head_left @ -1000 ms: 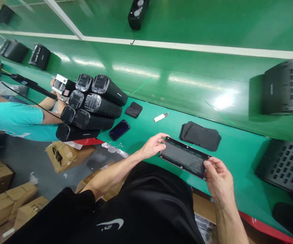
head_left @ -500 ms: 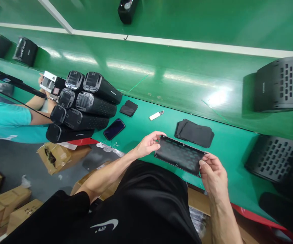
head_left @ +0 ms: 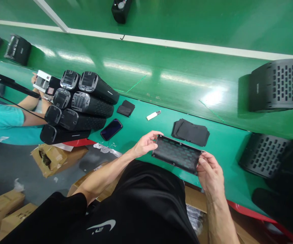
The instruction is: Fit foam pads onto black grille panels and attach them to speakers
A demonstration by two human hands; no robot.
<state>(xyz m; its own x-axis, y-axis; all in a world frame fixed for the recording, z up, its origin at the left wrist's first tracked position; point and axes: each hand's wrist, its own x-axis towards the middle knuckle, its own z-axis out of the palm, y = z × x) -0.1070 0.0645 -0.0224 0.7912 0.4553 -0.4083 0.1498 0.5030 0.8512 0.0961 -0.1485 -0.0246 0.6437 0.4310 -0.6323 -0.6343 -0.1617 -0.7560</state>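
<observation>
A black perforated panel, with small tabs along its edges, is held between my two hands over the front of the green table. My left hand pinches its left end, and my right hand grips its right end. Just beyond the panel lies a stack of thin black sheets. A smaller pile of black pieces is farther left, with a white-handled tool between the two stacks. The dark phone rests left of my left hand.
Black housings are piled at the left, beside a co-worker's arms and turquoise sleeve. Perforated black units stand at the right. Across the table runs a green surface with a white rail. Cardboard boxes are on the floor.
The whole view has shifted slightly, so most things appear a little farther left. Both hands keep hold of the panel, which looks slightly less tilted.
</observation>
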